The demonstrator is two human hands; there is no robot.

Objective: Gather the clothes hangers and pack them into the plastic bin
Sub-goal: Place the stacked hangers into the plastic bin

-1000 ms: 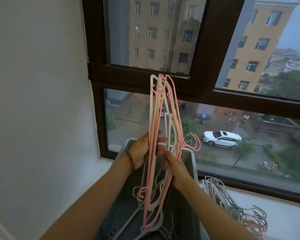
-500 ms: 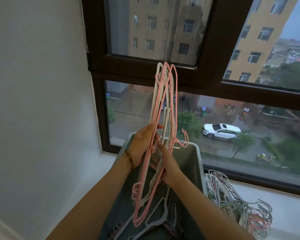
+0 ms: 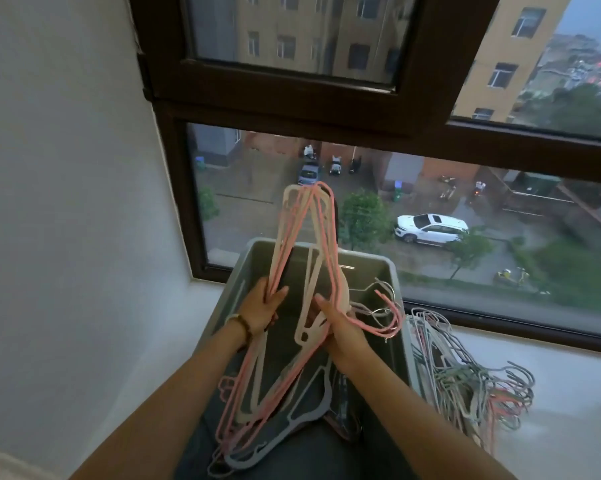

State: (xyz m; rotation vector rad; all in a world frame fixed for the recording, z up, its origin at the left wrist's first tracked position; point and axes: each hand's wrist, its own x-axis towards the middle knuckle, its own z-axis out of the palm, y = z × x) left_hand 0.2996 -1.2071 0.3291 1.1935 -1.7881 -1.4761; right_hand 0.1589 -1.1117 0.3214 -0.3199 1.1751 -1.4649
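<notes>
Fingers [image 3: 281, 293] of the left hand [image 3: 261, 310] pinch one side of a pink and cream bundle of hangers [image 3: 277, 254]. The right hand [image 3: 342, 329] is wrapped round the other side, near the hooks. From the head camera the bundle stands tilted over the grey bin [image 3: 368, 270], its lower end among the grey hangers [image 3: 292, 422] already inside.

To pack it well, I would lay the bundle flat along the bin's length with the hooks toward one wall, easing it down so nothing snags the rim.

The bin appears to sit near the left end of a white windowsill [image 3: 569, 427], close to the wall [image 3: 67, 202] and below the dark window frame [image 3: 292, 98]. A pile of hangers [image 3: 465, 379] lies on the sill just beside the bin, not yet packed.
</notes>
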